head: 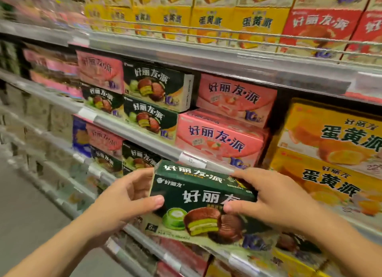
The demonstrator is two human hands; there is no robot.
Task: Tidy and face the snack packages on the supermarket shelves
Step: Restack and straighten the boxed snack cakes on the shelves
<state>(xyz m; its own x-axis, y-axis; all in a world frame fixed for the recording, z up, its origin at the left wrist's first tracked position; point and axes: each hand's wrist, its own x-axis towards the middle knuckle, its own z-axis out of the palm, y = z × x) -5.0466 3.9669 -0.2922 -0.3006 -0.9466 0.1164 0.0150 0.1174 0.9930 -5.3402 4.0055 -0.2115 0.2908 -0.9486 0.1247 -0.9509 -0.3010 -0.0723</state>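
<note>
Facing camera, green box (203, 196) roughly level.

— Where is the held box (203, 200)?
— In front of the shelves, between the left hand (124, 202) and right hand (275, 200).
— And behind it?
— Stacked boxes (219, 140) on the middle shelf (136, 125); more stacks to the right (330, 152).

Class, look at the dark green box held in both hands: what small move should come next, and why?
Probably slide the green box forward into the shelf row behind it, front facing out. Left hand and right hand grip its ends in front of the shelf edge, and matching green boxes already sit faced nearby.
</note>
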